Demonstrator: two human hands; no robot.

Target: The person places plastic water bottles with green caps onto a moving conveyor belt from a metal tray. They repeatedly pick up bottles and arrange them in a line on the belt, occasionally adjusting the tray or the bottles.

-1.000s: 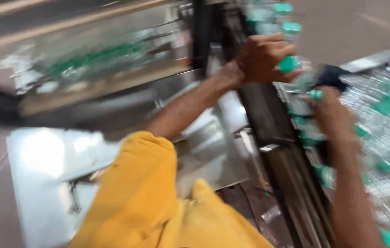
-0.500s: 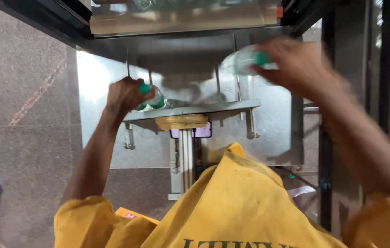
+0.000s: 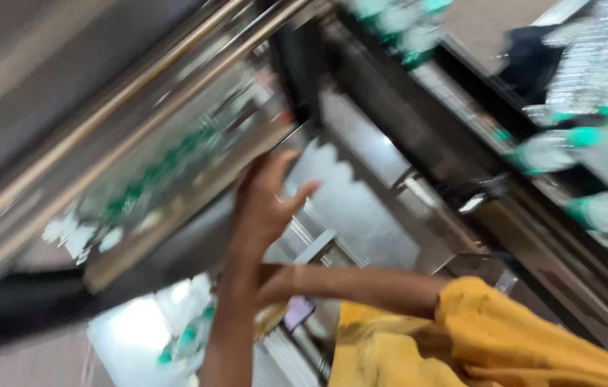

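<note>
The picture is heavily blurred. My left hand (image 3: pixel 267 204) is raised in the middle with its fingers apart and holds nothing. It is close to the edge of a steel-framed glass panel (image 3: pixel 168 179). My right arm (image 3: pixel 361 287) reaches leftward from a yellow sleeve (image 3: pixel 504 337) and passes behind my left forearm, which hides the right hand. A clear bottle with a green cap (image 3: pixel 189 340) lies low at the left, just beyond that forearm.
Several clear bottles with green caps (image 3: pixel 558 147) lie along a dark conveyor rail (image 3: pixel 461 158) at the right, with more piled at the top right (image 3: pixel 605 64). A shiny steel plate (image 3: pixel 361 208) sits behind my left hand.
Half a second ago each hand held a green-capped bottle at the machine's steel table. The view has swung round; my left hand is now empty and spread.
</note>
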